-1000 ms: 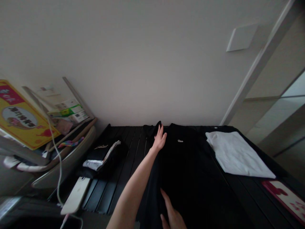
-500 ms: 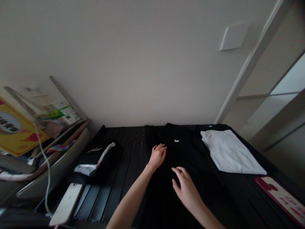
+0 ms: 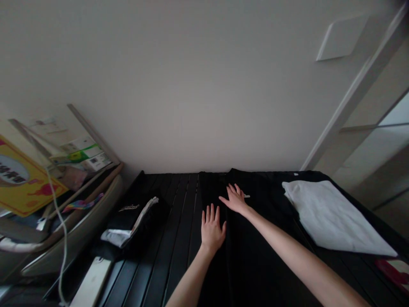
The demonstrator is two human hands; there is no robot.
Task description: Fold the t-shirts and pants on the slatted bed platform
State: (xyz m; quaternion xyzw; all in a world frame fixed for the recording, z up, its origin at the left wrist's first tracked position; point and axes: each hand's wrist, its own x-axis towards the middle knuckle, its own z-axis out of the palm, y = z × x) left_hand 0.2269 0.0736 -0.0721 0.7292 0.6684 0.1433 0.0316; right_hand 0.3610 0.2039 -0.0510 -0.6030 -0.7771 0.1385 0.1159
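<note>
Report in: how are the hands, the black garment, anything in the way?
Left hand and right hand open, palms down on black garment. Garment spread on slatted table. Folded white cloth beside it, not covering it.

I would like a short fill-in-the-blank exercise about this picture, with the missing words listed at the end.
1. The left hand and the right hand are over a garment whose colour is ____.
2. The hand farther from the wall is the ____ one.
3. The white cloth lies toward the picture's ____ edge.
4. The large packet at the picture's left edge is mostly ____.

Missing words: black; left; right; yellow.
</note>
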